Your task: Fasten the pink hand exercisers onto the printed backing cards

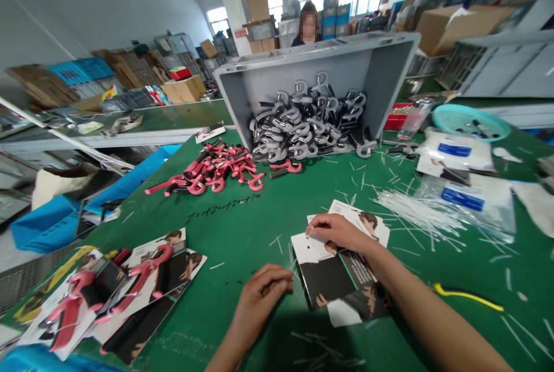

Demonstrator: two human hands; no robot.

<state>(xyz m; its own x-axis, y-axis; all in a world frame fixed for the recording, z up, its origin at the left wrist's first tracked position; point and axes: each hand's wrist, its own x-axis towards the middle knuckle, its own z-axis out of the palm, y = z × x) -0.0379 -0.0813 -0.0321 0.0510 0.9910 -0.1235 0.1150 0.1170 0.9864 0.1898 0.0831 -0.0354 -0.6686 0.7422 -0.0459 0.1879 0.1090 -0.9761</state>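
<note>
My right hand (340, 232) rests over a stack of printed cardboard cards (322, 274), its fingertips closed at the top card's edge beside small punched holes. Just left of the stack, my left hand (266, 288) hovers low with fingers curled and thumb pressed to them; what it pinches, if anything, I cannot make out. Thin white cable ties (276, 241) lie on the green table between the hands and the pile of pink-handled tools. At the lower left, pink tools with black grips (141, 277) lie on similar cards (190, 265).
A tipped grey crate (234, 89) holds many grey tools (298, 130). Pink tools (220, 167) are heaped beside it. At right are a bundle of cable ties (419, 210), plastic bags (454, 150), a turquoise tray (471, 115) and a yellow-handled tool (470, 296). A person (308, 26) is behind the crate.
</note>
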